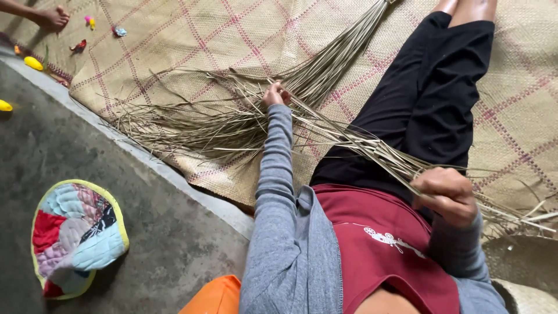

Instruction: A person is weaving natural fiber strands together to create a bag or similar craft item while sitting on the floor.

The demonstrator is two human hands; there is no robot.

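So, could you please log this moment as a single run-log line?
left hand: pinching dry leaf strips | right hand: closed on strip bundle | bundle across lap on woven mat | patchwork cushion on floor

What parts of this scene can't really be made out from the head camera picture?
- Left hand: its fingertips are buried among the dry strips.
- Right hand: the palm faces away, so the grip on the strips is hidden.
- Another person's foot: the rest is cut off by the top edge.
- Small toys on the woven mat: too small to identify.
- Orange item: cut by the bottom edge.
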